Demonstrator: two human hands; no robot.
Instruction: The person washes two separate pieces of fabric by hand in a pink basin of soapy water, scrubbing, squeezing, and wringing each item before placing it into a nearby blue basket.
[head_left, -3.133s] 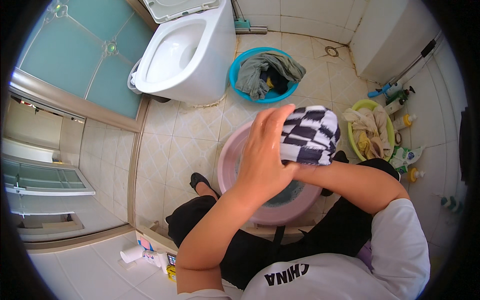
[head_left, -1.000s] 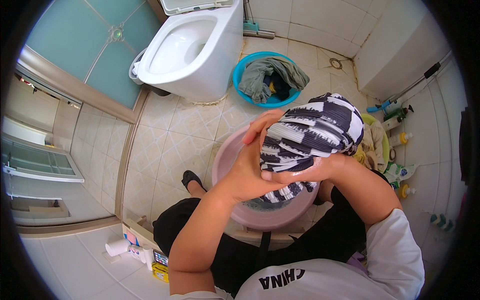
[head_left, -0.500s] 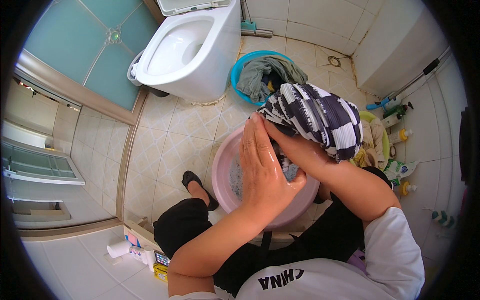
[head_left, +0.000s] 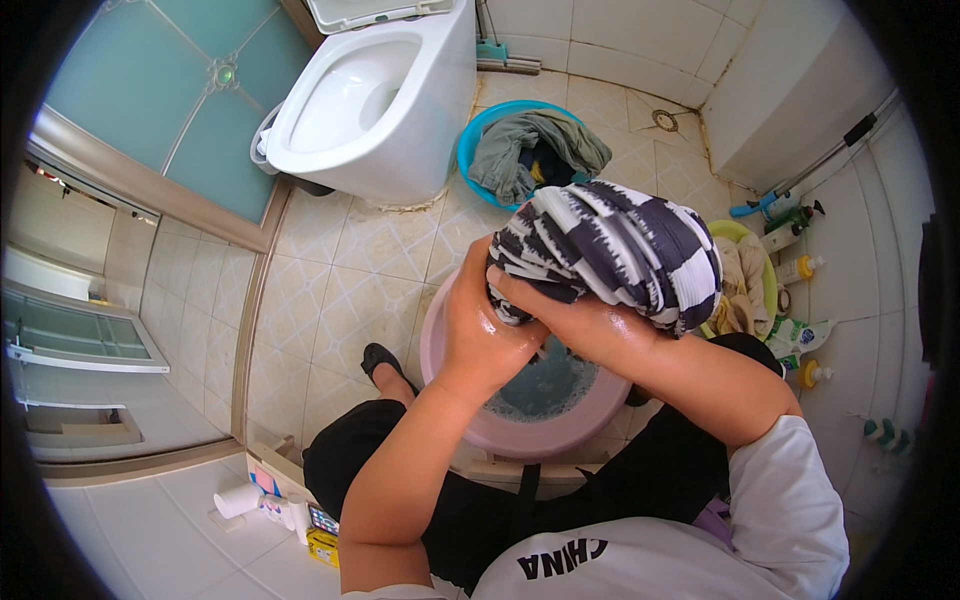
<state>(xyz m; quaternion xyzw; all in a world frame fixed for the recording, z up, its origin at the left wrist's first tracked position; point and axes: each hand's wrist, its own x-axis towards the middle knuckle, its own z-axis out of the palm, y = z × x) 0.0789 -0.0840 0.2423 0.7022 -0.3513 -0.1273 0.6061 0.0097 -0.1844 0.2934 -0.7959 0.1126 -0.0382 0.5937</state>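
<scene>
A wet, black-and-white checked garment (head_left: 620, 245) is bunched up above the pink basin (head_left: 480, 437), draped over my right wrist and forearm. My left hand (head_left: 478, 325) is closed round the garment's left end, its fingers partly hidden behind the cloth. My right hand (head_left: 570, 315) grips the same end from below, thumb along the cloth, with most of its fingers out of sight. Both hands look wet and meet over the basin. Soapy grey water (head_left: 545, 385) fills the basin below them.
Behind the pink basin, a blue basin (head_left: 468, 150) holds grey-green clothes. To the right stand a green basin (head_left: 768, 290) with beige clothes and several bottles (head_left: 800, 268) along the wall. A white toilet (head_left: 400, 130) is at the back left, a mirror-like panel (head_left: 90, 330) far left.
My left hand has gone from flat, with outstretched fingers, to wrapped round the garment. The bundle has come down and left a little, and more of the basin's water shows.
</scene>
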